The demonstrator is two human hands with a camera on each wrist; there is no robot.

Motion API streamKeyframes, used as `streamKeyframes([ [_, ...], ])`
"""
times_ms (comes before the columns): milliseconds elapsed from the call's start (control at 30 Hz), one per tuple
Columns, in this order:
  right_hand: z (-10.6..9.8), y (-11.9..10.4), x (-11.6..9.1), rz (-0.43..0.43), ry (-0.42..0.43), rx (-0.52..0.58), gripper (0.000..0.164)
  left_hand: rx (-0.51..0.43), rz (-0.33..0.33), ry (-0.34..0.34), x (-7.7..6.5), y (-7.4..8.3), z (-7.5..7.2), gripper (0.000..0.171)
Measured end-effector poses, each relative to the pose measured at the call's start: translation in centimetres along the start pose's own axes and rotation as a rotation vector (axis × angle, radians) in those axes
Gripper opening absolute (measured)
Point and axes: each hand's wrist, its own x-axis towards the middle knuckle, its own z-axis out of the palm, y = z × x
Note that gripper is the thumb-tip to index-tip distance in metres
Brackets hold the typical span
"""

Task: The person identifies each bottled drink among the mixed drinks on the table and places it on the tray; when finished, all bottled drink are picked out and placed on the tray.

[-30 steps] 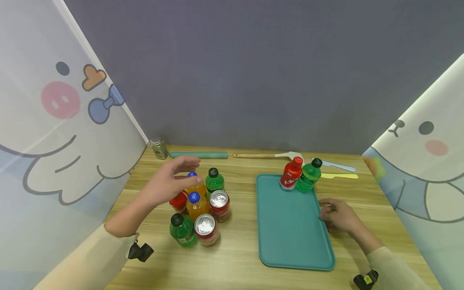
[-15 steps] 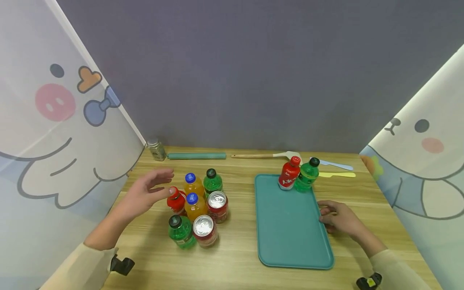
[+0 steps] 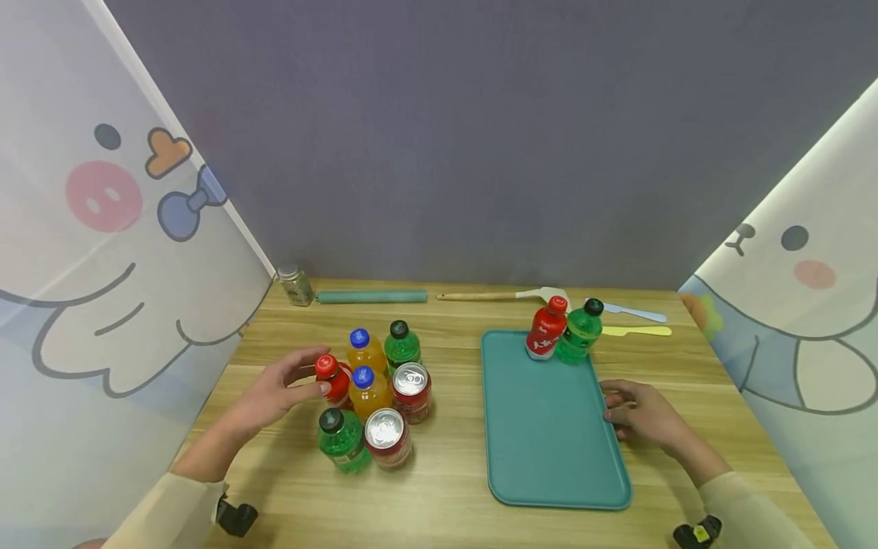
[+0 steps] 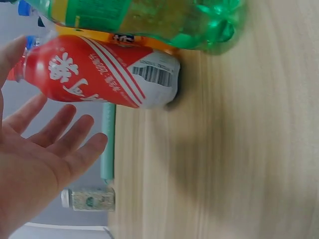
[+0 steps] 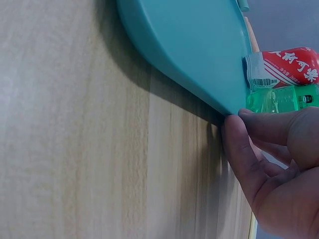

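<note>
My left hand (image 3: 274, 393) is at the left, its fingers spread around the upper part of a red cola bottle (image 3: 333, 381). In the left wrist view a gap shows between most fingers (image 4: 75, 134) and the bottle's red label (image 4: 94, 69). Against that bottle stand two orange-drink bottles (image 3: 370, 395) with blue caps, and a green bottle (image 3: 343, 442) stands in front. On the right, my right hand (image 3: 641, 412) pinches the right rim of a teal tray (image 3: 555, 442). Another red cola bottle (image 3: 546, 329) and a green bottle (image 3: 580, 332) stand at the tray's far end.
Two red cans (image 3: 388, 438) and another green bottle (image 3: 402, 349) complete the left cluster. Along the back lie a teal rod (image 3: 371, 296), a wooden-handled spatula (image 3: 480, 296), a yellow knife (image 3: 636, 331) and a blue one (image 3: 638, 312). A small jar (image 3: 296, 286) stands in the back-left corner.
My left hand has drawn back left from above the orange-drink bottles, then lowered beside the red cola bottle, fingers on both sides of it. My right hand stays at the tray's rim.
</note>
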Motion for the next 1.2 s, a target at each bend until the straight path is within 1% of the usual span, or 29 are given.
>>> streamKeyframes([
  [333,0.1,0.0,-0.2,-0.001,0.004,0.001,0.058,-0.029,-0.004,-0.006,0.1,-0.9,0.4,0.063],
  [433,0.1,0.0,-0.1,0.002,0.009,0.001,0.058,-0.034,-0.020,-0.007,0.1,-1.0,0.6,0.062],
  [633,0.3,-0.1,0.0,0.015,0.027,-0.001,0.058,-0.023,-0.072,-0.006,0.3,-1.2,0.8,0.062],
  [733,0.3,-0.2,-0.1,0.021,0.034,0.002,0.059,-0.034,-0.083,-0.018,0.4,-1.2,0.9,0.063],
  [900,0.4,-0.5,-0.1,0.039,0.042,0.008,0.059,-0.048,-0.069,-0.031,0.4,-1.3,1.2,0.060],
  [1200,0.4,-0.4,0.0,0.041,0.051,0.010,0.061,-0.023,-0.036,0.012,0.5,-1.6,1.6,0.056],
])
